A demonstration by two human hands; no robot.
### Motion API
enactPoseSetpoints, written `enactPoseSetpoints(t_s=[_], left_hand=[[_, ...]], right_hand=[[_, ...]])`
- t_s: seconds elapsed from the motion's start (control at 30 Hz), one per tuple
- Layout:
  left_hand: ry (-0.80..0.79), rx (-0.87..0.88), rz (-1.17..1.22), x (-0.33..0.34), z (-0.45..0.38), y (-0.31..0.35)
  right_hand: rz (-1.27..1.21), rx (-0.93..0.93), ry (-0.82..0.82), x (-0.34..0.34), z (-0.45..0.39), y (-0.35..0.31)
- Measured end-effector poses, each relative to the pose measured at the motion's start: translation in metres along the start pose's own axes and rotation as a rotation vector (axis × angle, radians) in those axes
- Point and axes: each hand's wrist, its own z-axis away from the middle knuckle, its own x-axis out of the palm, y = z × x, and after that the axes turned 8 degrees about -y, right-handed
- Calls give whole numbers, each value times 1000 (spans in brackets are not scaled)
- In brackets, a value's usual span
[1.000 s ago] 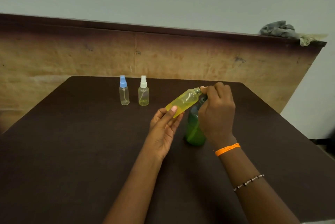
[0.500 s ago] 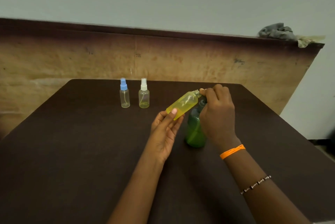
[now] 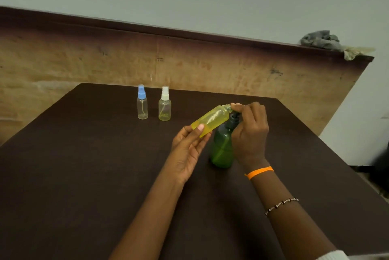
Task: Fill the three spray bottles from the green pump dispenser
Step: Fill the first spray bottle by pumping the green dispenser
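Yellow bottle [image 3: 211, 120] — same tilt, unmoved

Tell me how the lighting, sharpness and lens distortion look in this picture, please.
Head view: dim, even light with no hard shadows; the yellow bottle and green pump dispenser look soft, not crisp; the wide lens tilts the wooden panel; little glare on the table.

Little changed: bottle and hands crept slightly

Over the last second the tilted yellow bottle [image 3: 211, 120] dipped a touch at its base, as the left hand [image 3: 188, 147] holding that end settled a little lower and nearer, its thumb sliding along the bottle's near side. The right hand [image 3: 249, 133] at the bottle's open neck lifted its fingers slightly, so more of the dark pump head on the green dispenser [image 3: 222, 147] showed beneath them.
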Motion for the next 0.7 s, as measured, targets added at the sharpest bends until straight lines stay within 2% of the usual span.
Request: enactPoseSetpoints(t_s=[0.13, 0.3, 0.5, 0.7], left_hand=[[-6, -6, 17, 0, 1, 0], [-20, 1, 18, 1, 1, 1], [-10, -4, 26, -1, -1, 1], [-16, -6, 27, 0, 0, 0]], right_hand=[[48, -4, -27, 0, -2, -4], [213, -55, -162, -14, -19, -10], [104, 10, -44, -2, 1, -6], [94, 14, -211, -19, -15, -12]])
